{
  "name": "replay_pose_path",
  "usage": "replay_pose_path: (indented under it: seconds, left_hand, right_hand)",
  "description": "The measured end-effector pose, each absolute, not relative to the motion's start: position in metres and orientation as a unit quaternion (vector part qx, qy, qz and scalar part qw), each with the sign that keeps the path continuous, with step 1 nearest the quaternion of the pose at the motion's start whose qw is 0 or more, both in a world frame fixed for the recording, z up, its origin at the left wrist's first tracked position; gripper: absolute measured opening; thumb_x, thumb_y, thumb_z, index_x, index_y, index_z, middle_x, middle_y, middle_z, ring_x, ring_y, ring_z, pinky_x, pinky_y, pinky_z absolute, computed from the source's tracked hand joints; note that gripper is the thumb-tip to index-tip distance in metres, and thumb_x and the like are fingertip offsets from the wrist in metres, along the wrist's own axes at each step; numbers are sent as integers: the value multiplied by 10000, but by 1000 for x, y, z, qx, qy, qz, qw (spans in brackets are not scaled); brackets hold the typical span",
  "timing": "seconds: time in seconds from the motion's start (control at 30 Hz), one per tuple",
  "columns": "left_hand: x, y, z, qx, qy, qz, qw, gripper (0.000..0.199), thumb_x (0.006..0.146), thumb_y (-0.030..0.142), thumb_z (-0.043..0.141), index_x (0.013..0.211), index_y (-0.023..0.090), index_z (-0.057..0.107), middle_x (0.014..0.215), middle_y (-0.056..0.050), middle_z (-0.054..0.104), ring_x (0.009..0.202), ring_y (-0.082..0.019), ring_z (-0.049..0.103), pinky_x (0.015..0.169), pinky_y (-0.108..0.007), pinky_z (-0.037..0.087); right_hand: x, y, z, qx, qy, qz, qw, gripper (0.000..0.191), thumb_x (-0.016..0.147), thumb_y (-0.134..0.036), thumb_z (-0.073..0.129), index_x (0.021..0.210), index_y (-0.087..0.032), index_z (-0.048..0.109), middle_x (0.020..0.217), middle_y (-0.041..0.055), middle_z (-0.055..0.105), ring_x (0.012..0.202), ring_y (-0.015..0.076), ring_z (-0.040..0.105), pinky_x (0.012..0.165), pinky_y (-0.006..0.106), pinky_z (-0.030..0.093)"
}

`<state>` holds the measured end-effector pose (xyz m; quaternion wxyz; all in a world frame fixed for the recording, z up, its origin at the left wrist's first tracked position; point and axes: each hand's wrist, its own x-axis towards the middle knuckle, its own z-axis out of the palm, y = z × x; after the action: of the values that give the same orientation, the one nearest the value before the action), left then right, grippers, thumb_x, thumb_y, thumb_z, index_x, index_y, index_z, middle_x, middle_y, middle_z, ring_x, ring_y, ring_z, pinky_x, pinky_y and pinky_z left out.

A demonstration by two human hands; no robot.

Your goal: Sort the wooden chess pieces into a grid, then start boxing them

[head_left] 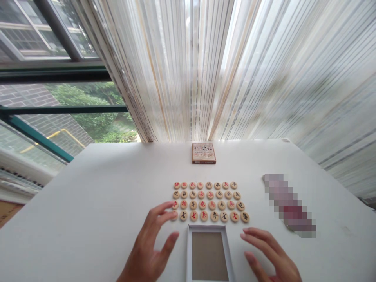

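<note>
Several round wooden Chinese chess pieces (202, 205) lie flat on the table in four rows, marked with red or black characters. My left hand (152, 237) is at the left end of the two nearest rows, its fingertips over the leftmost pieces and partly hiding them. Thumb and fingers are apart; nothing shows between them. To the right of an open box tray (189, 250), my right hand (268, 254) hovers with fingers spread, below the piece at the near right corner (244, 216). The tray has a pale rim and a brown-grey bottom; its near end is cut off.
A decorated box lid (203, 153) with Chinese characters lies behind the pieces on the white table (88, 203). A long pixelated object (289, 205) rests on the right. Striped curtains (182, 78) and a window stand beyond the far edge.
</note>
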<state>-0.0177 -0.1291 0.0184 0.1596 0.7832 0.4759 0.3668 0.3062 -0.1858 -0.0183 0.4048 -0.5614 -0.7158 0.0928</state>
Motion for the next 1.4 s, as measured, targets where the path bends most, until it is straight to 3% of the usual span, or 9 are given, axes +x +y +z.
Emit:
replay_pose_path:
  seconds: [0.1,0.33,0.53,0.6,0.7,0.9,1.13,1.4]
  left_hand:
    - [-16,-77,38,763,493,385,163,260,959,312,552,1213,271,586,1354,-78,578,1278,-248,531,1095,-423,438]
    - [-20,14,13,756,509,320,259,202,895,374,606,949,212,713,1046,-52,737,975,-216,675,855,-310,547]
    - [-36,17,-9,727,541,347,243,306,925,439,533,941,182,700,947,-62,746,848,-202,679,811,-295,538]
    - [-38,16,-11,721,546,354,241,322,929,454,521,943,186,700,945,-56,749,830,-196,679,807,-285,535]
    - [-38,15,-12,717,548,360,238,329,924,464,527,926,188,705,930,-53,754,806,-193,678,794,-278,531]
    - [-38,14,-16,714,542,378,232,316,923,455,533,904,191,706,903,-50,752,802,-197,676,776,-282,520]
    - [-41,21,-26,710,529,398,241,296,918,450,546,907,199,703,893,-53,746,796,-209,673,771,-310,524]
    - [-42,22,-28,709,521,405,249,269,928,422,546,893,209,708,884,-43,746,796,-205,679,761,-306,532]
  right_hand:
    - [322,-167,-11,-597,-665,46,447,163,922,-323,594,1029,-294,714,1056,65,709,970,270,701,864,391,579]
    - [330,-157,-22,-636,-600,31,484,170,945,-339,562,924,-232,693,987,72,704,950,270,677,899,413,522]
    - [332,-152,-30,-698,-560,65,442,261,956,-415,532,1055,-222,676,1055,73,713,868,240,690,745,354,578]
    - [332,-148,-32,-685,-592,84,417,285,976,-384,488,1142,-227,659,1141,80,695,974,246,681,830,375,579]
    - [330,-144,-34,-649,-645,92,393,325,999,-293,413,1242,-239,622,1251,84,647,1176,251,608,1042,451,487]
    - [332,-123,-18,-629,-666,124,381,376,1000,-199,365,1305,-237,580,1302,88,606,1187,229,601,1065,447,475]
    - [330,-73,25,-561,-736,93,367,352,966,-194,460,1232,-309,660,1249,61,645,1183,246,588,1017,446,492]
    - [304,-26,33,-537,-778,186,269,172,893,-258,644,1034,-273,742,1030,51,735,1059,253,613,938,421,504]
